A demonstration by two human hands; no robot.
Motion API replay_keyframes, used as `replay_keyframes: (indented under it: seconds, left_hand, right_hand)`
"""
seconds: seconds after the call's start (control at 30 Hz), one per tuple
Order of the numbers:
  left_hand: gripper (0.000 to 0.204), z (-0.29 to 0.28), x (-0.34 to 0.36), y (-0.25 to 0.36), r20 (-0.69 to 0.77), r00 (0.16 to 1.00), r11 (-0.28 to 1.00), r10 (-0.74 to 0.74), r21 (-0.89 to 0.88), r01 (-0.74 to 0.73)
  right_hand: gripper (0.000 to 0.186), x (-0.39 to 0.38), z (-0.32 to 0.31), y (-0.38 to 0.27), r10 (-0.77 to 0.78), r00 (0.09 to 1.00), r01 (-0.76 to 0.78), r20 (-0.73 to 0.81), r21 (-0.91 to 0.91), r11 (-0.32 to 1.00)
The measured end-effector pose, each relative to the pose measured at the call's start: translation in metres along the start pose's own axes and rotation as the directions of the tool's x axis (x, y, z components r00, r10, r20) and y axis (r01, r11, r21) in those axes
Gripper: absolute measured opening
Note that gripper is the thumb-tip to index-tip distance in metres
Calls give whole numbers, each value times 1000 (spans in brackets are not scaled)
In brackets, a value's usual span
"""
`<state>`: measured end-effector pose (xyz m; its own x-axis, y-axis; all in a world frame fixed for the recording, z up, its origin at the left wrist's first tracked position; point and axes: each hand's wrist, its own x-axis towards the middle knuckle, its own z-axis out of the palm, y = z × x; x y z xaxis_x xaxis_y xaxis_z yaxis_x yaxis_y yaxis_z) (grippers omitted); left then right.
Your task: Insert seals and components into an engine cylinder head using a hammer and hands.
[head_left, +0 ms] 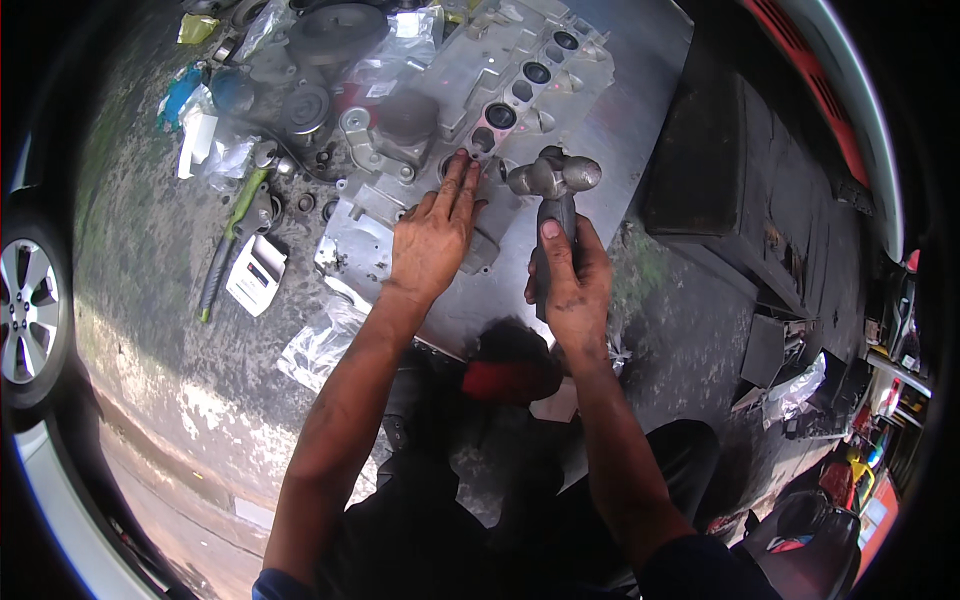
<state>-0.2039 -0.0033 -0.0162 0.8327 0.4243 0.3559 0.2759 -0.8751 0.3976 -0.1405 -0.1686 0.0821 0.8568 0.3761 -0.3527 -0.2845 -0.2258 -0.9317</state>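
Observation:
A grey metal engine cover (pixel 455 95) lies in front of me, with a row of round holes ringed by dark seals, such as the seal (pixel 500 116) in the middle. My left hand (pixel 437 235) rests on the cover, its first fingers stretched out and their tips beside one of the holes. What lies under those fingertips is hidden. In my right hand (pixel 580 300) a ball-peen hammer (pixel 552 178) stands upright by its dark handle, thumb along the shaft. The hammer's head is above the lower right part of the cover, apart from my left hand.
A flat metal sheet (pixel 655 50) lies under the cover. To the left on the stained floor are a green-handled tool (pixel 238 225), a white box (pixel 257 275), plastic bags (pixel 322 345) and a round pulley (pixel 305 108). A large dark case (pixel 700 160) stands at the right.

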Motion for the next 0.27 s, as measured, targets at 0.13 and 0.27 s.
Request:
replay_keyframes:
  seconds: [0.13, 0.27]
  left_hand:
    - [57, -1, -9, 10, 71, 994, 983, 83, 157, -93]
    - [56, 7, -12, 15, 142, 984, 964, 106, 227, -137]
  right_hand:
    - [45, 10, 2, -8, -60, 997, 63, 55, -63, 996]
    - [53, 26, 10, -7, -99, 986, 126, 134, -213, 969]
